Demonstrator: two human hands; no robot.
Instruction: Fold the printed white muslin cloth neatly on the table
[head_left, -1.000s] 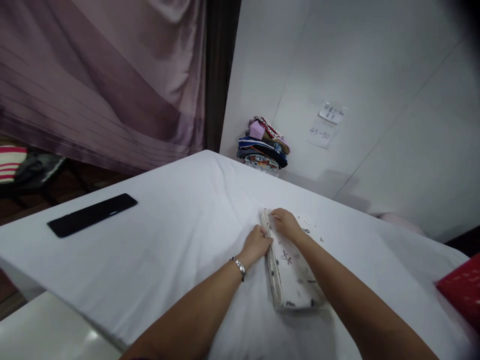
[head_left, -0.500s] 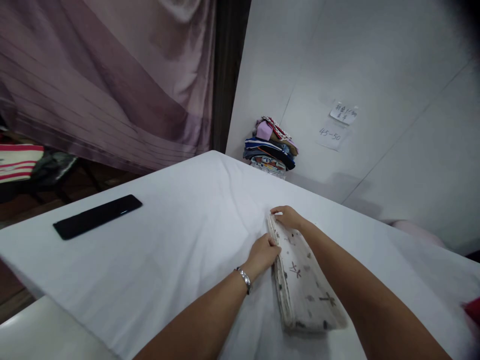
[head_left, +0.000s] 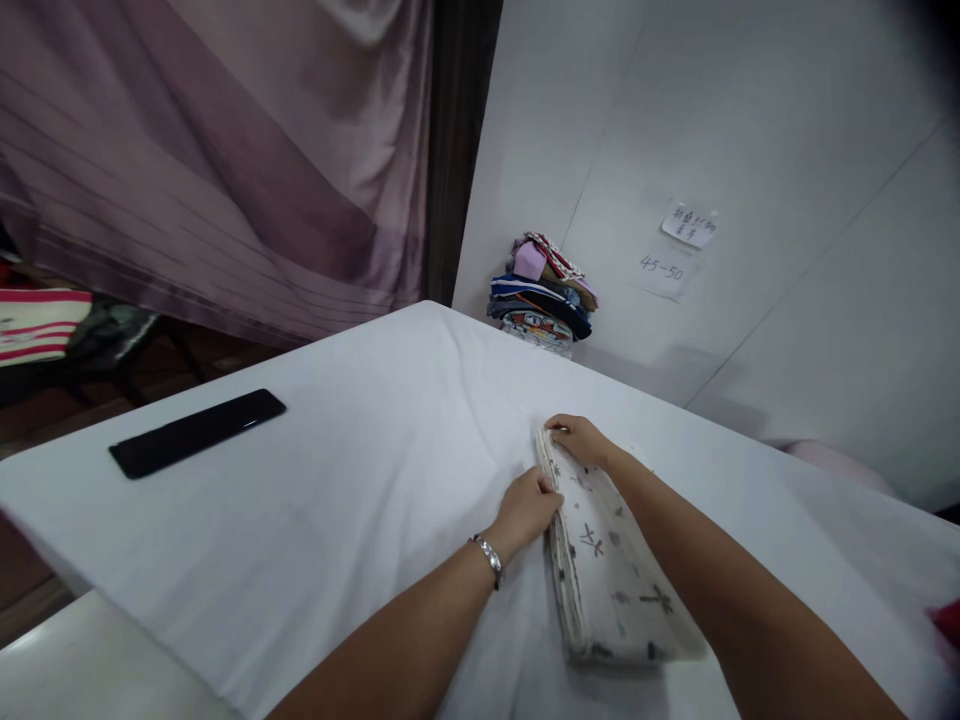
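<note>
A folded cream cloth point(head_left: 611, 575) with palm-tree prints lies on the white-covered table point(head_left: 360, 470), its layered edge turned to the left. My left hand point(head_left: 531, 508), with a silver bracelet at the wrist, is closed on that layered edge about a third of the way down. At the cloth's far end, my right hand point(head_left: 579, 438) grips the top corner, thumb and fingers around the layers. My right forearm hides part of the cloth's right side.
A black phone-like slab point(head_left: 199, 432) lies on the table's left part. Stacked folded clothes point(head_left: 541, 295) stand at the far edge against the wall, beside handwritten paper notes point(head_left: 666, 272). A mauve curtain point(head_left: 300, 180) hangs behind. Red-striped fabric point(head_left: 41, 325) sits off the table at far left.
Very little differs. My right hand has shifted slightly at the cloth's far end, and the cloth's lower right corner reaches a bit farther right. My left hand stays in place.
</note>
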